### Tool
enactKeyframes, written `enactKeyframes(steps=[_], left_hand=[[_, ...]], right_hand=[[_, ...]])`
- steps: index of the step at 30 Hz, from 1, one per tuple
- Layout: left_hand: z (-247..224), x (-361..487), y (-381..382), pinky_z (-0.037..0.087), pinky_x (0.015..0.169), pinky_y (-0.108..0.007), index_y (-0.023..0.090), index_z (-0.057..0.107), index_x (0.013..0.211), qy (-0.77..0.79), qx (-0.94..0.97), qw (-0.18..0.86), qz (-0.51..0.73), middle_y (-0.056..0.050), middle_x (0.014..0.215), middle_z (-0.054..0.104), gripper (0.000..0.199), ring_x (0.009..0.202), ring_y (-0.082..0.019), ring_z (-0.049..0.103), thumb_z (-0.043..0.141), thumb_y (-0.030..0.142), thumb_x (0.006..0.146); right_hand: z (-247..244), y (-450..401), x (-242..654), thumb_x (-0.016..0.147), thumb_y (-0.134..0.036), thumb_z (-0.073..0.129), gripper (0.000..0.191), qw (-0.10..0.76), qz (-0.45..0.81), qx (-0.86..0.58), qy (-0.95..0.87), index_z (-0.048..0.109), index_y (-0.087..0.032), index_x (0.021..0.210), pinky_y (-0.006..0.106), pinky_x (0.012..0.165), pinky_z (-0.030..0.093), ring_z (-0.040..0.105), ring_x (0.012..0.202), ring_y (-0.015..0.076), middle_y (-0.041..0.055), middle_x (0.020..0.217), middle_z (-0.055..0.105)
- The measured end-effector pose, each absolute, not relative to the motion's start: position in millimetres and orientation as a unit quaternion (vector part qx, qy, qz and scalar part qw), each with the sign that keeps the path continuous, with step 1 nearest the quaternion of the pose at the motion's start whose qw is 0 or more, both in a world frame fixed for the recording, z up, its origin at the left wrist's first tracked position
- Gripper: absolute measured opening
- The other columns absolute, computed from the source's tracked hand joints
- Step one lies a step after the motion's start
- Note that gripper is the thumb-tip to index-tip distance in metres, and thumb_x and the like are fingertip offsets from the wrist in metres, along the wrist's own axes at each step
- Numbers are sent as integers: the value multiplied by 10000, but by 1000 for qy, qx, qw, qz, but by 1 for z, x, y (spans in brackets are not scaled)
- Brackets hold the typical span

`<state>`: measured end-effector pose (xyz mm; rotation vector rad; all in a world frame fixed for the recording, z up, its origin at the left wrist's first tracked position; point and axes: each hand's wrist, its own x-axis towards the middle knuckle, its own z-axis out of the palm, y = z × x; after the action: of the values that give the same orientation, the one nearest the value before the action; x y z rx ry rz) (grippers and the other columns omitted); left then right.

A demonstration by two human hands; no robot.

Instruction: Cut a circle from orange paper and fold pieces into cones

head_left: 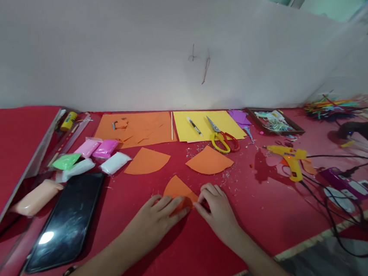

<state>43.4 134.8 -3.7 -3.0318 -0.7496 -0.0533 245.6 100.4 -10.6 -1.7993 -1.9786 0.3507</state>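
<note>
An orange paper piece (177, 187) with a pointed top lies before me on the red table. Over its lower left part my left hand (160, 212) rests flat, fingers stretched out and covering some of it. My right hand (215, 206) has thumb and forefinger pinched at the paper's right corner. Just beyond lie two orange fan-shaped paper pieces, one at left (147, 161) and one at right (209, 160). Scissors (221, 136) with one yellow and one red handle, and a marker (194, 126), lie on a yellow sheet (183, 131) behind them.
A black phone (70, 220) and several bagged clay packets (107, 149) lie at left. At right are a yellow glue gun (288, 158), its cable, and a purple power strip (344, 181). An orange sheet (143, 124) and a tray (295, 130) of bits lie near the wall.
</note>
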Motion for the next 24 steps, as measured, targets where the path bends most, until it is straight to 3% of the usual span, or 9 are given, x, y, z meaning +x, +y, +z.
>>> enactKeyframes(steps=[12,14,17,19,24], left_hand=[[0,0,120,328,922,-315,319,390,1293,-313,-948,-50,39,-13,1291,493,503,1078,-178,506,412,101,840],[-1,0,119,325,928,-315,315,398,1288,-315,-947,-48,35,-12,1294,492,500,1080,-177,507,410,101,837],[-4,1,119,329,917,-321,312,407,1282,-312,-949,-36,23,1,1290,497,508,1069,-183,514,397,80,831],[-5,1,119,338,900,-326,306,410,1281,-307,-951,-31,24,10,1288,500,517,1056,-188,520,389,64,824],[-6,-1,120,346,883,-325,309,414,1278,-300,-953,-29,29,8,1291,498,519,1064,-196,510,398,68,819]], right_hand=[[-8,100,246,791,-172,539,37,157,87,-648,-740,526,-192,762,308,665,397,476,766,183,37,828,543],[-10,96,244,784,-131,531,150,132,33,-623,-770,561,-207,910,354,743,405,481,879,219,75,957,554],[-12,84,240,780,-109,531,414,101,-15,-533,-840,511,-320,1136,428,897,348,413,1074,263,75,1185,489],[-12,77,239,779,-120,533,480,90,-3,-508,-857,479,-370,1186,443,928,335,383,1127,272,57,1251,456],[-7,69,254,731,-49,494,533,70,11,-575,-815,523,-335,1181,481,889,382,378,1154,312,76,1293,449]])
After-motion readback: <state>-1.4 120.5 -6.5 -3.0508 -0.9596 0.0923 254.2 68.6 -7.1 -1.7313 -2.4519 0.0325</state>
